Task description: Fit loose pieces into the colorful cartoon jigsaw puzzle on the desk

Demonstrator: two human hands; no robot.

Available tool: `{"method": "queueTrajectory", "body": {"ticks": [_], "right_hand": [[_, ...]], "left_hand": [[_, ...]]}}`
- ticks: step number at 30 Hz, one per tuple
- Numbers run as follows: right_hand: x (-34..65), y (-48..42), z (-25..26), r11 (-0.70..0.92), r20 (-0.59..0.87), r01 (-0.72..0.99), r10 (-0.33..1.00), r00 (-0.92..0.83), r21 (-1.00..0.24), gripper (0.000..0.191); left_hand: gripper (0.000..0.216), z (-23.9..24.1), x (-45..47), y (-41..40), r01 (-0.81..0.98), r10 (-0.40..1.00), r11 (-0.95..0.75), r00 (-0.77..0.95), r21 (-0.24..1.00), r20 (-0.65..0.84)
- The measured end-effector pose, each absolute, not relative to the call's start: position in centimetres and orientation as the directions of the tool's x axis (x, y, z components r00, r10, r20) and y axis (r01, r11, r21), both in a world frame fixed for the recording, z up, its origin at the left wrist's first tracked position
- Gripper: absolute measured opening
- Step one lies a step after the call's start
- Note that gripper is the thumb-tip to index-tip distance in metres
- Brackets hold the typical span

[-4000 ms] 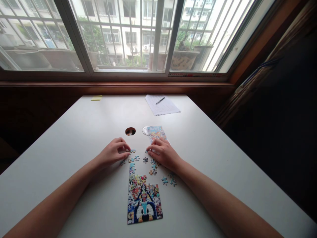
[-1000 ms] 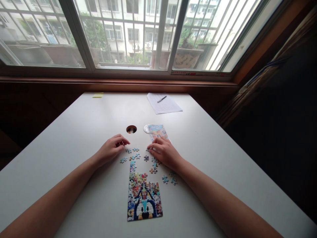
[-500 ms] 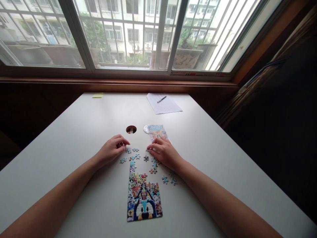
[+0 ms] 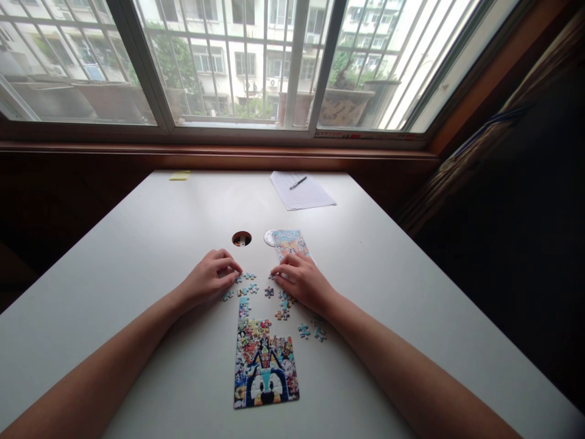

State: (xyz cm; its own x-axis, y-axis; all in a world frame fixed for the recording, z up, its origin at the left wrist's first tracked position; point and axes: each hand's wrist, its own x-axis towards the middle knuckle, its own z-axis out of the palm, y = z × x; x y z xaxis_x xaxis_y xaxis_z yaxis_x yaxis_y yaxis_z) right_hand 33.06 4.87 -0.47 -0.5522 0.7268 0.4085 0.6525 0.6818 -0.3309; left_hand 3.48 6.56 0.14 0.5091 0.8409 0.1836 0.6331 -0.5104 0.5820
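From where I sit, the far left of the white tabletop [image 4: 114, 274] carries a yellow sticky note [image 4: 180, 175]. Nearer me, the left hand [image 4: 212, 274] is loosely curled, thumb and forefinger almost together at a small puzzle piece [image 4: 238, 279]; I can't tell whether it is gripped. Just beyond is a round hole [image 4: 242, 238]. The part-built puzzle [image 4: 266, 378] lies flat between the forearms, its left column reaching up towards loose pieces [image 4: 253, 288]. A dark piece [image 4: 269, 292] sits between the hands. Further right, a round cover [image 4: 269, 238] is partly under a printed card [image 4: 287, 241]. The right hand [image 4: 299, 277] overlaps that card's near end, fingers bent, tips close together at another piece [image 4: 271, 277]; again I can't confirm a hold. Behind it, a pen [image 4: 298, 183] rests on paper [image 4: 311, 198]. Two blue pieces [image 4: 304, 330] lie near the right wrist.
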Motion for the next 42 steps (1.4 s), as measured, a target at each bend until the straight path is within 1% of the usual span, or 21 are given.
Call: {"method": "queueTrajectory", "body": {"ticks": [6,11,17,25,29,33,37,42], "right_hand": [[33.1,4.9,-0.4,0.685,0.408,0.648,0.724,-0.557,-0.331,0.012],[33.0,4.9,-0.3,0.683,0.405,0.65,0.726,-0.556,-0.331,0.012],[33.0,4.9,-0.6,0.682,0.405,0.649,0.727,-0.554,-0.337,0.012],[33.0,4.9,-0.5,0.688,0.414,0.646,0.721,-0.556,-0.332,0.013],[33.0,4.9,-0.5,0.687,0.415,0.646,0.722,-0.554,-0.331,0.013],[33.0,4.9,-0.5,0.686,0.405,0.646,0.724,-0.559,-0.334,0.014],[33.1,4.9,-0.4,0.685,0.408,0.643,0.725,-0.554,-0.343,0.014],[33.0,4.8,-0.3,0.691,0.418,0.638,0.718,-0.556,-0.34,0.014]], "left_hand": [[0.018,0.2,3.4,6.5,0.617,0.837,-0.51,0.517,0.599,0.18],[0.025,0.7,3.2,6.4,0.603,0.87,-0.443,0.469,0.664,0.155],[0.027,1.3,2.9,6.4,0.597,0.877,-0.416,0.462,0.686,0.129],[0.026,1.8,2.6,6.6,0.572,0.844,-0.402,0.534,0.715,0.047],[0.026,1.9,2.4,6.8,0.562,0.827,-0.411,0.562,0.718,0.033],[0.024,2.0,1.9,7.0,0.534,0.812,-0.389,0.584,0.751,0.005],[0.022,2.6,1.1,7.3,0.549,0.793,-0.356,0.605,0.757,-0.066],[0.024,3.8,0.0,7.3,0.553,0.742,-0.334,0.654,0.764,-0.149]]}}
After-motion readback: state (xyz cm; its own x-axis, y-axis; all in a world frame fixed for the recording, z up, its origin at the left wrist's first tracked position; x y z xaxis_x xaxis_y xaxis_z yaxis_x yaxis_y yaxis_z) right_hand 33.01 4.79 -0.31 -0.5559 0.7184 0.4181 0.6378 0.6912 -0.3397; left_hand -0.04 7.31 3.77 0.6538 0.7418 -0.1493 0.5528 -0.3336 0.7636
